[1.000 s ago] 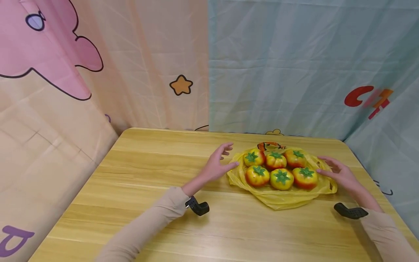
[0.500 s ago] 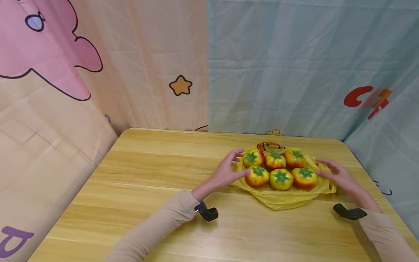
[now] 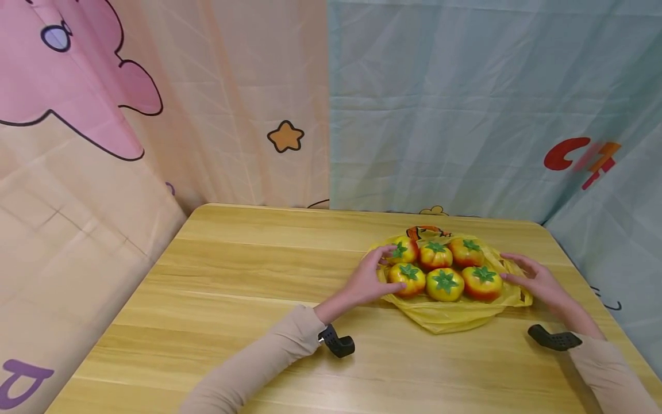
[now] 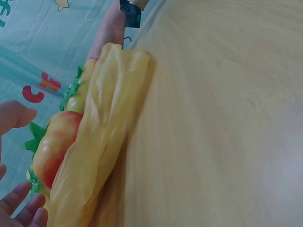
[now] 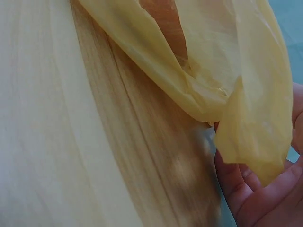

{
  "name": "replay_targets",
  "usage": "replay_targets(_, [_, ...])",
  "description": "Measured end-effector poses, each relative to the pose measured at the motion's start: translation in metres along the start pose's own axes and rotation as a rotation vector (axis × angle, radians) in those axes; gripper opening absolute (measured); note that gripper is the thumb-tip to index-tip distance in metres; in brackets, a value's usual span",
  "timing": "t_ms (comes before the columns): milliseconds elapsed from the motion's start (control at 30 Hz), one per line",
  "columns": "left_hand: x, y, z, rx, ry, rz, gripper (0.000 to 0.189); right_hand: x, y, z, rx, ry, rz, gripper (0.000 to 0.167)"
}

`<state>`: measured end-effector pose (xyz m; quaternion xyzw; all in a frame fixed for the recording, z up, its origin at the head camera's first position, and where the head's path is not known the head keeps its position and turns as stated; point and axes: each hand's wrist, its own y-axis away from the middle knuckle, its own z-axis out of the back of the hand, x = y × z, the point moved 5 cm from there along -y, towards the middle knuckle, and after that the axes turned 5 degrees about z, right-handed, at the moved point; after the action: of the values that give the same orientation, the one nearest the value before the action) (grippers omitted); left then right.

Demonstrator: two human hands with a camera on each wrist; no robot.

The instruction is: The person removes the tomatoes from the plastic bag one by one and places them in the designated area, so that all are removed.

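Several yellow-and-red tomatoes with green star-shaped tops stand in two rows on a spread yellow plastic bag (image 3: pixel 439 319). My left hand (image 3: pixel 364 279) is at the left end of these rows, its thumb in front of the front-left tomato (image 3: pixel 407 277) and its fingertips overlapping the back-left tomato (image 3: pixel 408 248). In the left wrist view, the thumb and fingers are spread wide at the tomatoes. My right hand (image 3: pixel 538 282) is at the bag's right edge, thumb and index finger apart, close to the front-right tomato (image 3: pixel 482 282). In the right wrist view, a loose bag handle (image 5: pixel 253 127) hides part of that hand.
The wooden table (image 3: pixel 248 253) extends to the left and front of the bag. Printed curtains (image 3: pixel 439 103) hang behind it and at both sides. Each wrist wears a black camera mount (image 3: pixel 338 344).
My left hand has moved right and toward the front, from the bag's left edge to the leftmost tomatoes. My right hand has barely moved, and the tomatoes keep their places.
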<state>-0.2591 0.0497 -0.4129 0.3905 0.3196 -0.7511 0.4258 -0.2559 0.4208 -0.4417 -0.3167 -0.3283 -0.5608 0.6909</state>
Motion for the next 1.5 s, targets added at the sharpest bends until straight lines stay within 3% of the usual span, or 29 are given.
replay_targets(500, [0.009,0.003,-0.012,-0.011,-0.086,-0.026,0.075,0.000,0.003,-0.001,-0.002,0.004,0.002,0.056])
replay_targets(1500, [0.018,-0.004,-0.022,-0.023,-0.128,0.047,0.070,-0.004,0.001,-0.002,-0.029,0.026,0.012,0.058])
